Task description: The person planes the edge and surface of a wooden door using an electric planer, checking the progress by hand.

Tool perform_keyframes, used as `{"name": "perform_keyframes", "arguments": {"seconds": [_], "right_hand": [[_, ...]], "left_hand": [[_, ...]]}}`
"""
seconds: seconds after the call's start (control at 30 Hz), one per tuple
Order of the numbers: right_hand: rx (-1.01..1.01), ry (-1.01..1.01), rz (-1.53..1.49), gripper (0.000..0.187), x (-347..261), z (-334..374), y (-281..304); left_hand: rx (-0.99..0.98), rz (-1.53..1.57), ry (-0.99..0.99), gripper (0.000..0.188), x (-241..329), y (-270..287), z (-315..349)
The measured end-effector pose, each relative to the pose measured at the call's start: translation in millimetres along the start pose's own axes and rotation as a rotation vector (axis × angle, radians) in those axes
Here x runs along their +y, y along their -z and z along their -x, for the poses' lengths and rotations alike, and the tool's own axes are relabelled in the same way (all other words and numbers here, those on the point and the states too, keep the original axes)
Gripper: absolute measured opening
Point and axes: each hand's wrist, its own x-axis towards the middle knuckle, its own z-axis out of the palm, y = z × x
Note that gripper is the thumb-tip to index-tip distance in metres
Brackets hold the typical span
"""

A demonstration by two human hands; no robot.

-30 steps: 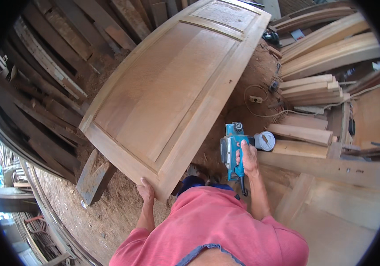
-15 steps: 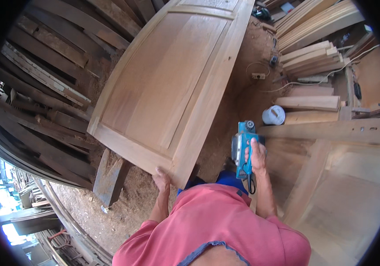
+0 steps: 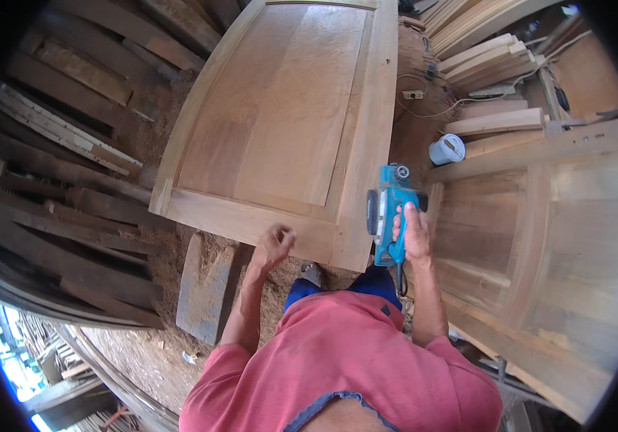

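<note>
A teal electric planer (image 3: 391,198), grasped in the right hand (image 3: 415,236), is at the right edge of a wooden door (image 3: 273,115), by its near right corner. The left hand (image 3: 274,245) curls its fingers over the near edge (blur hides any grip). Good handling calls for level planing, power cord (image 3: 400,281) clear.

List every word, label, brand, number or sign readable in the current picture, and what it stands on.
No text can be read.
Blue planer in the right hand: any lettering is too small and blurred.
White tub: any marking is too small to read.
Wooden panel: no lettering shows.
</note>
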Motion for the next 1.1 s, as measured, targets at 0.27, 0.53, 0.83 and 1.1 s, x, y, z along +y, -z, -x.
{"name": "perform_keyframes", "arguments": {"seconds": [0.27,0.53,0.83,1.1], "right_hand": [[-0.036,0.042,0.207,0.05,32,68,-62],[0.04,-0.052,-0.149,0.048,7,63,-61],[0.155,0.463,-0.113,0.048,-177,171,-14],[0.55,0.552,0.001,0.054,-148,325,33]], "left_hand": [[0.713,-0.564,-0.4,0.028,-69,24,-72],[0.704,-0.523,-0.517,0.02,-75,24,-82],[0.652,-0.458,-0.518,0.02,-74,25,-85],[0.597,-0.278,-0.55,0.024,-76,22,-70]]}}
